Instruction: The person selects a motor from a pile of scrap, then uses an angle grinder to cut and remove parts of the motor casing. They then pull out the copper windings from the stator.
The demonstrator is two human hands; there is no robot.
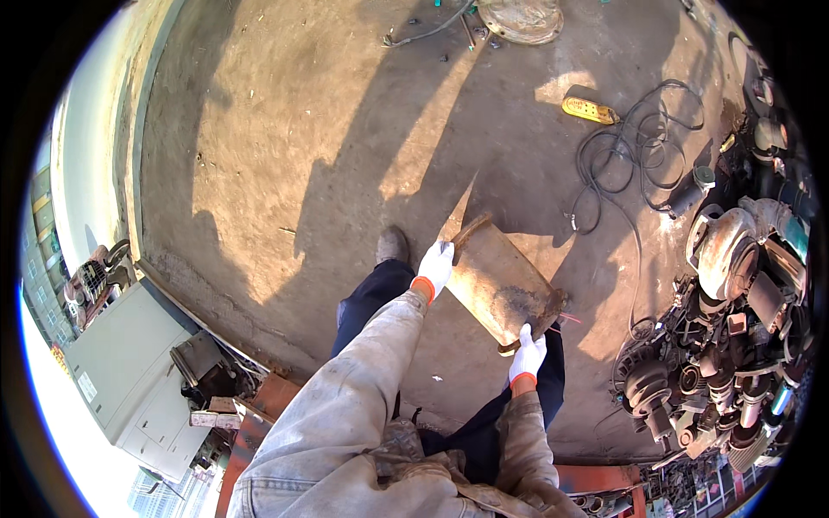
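Note:
I hold a rusty brown sheet-metal plate (pixel 501 285) out in front of me, above a concrete floor. My left hand (pixel 436 266), in a white glove with an orange cuff, grips the plate's near left edge. My right hand (pixel 527 354), gloved the same way, grips its lower right corner. The plate is tilted, and its far edge is curled up. My dark trouser legs and one shoe (pixel 393 245) show below it.
A heap of rusty machine parts (pixel 734 345) fills the right side. Black cables (pixel 635 155) and a yellow power strip (pixel 590 110) lie on the concrete floor (pixel 285 147). A round metal disc (pixel 521 19) lies at the top. A grey cabinet (pixel 129 363) stands at the lower left.

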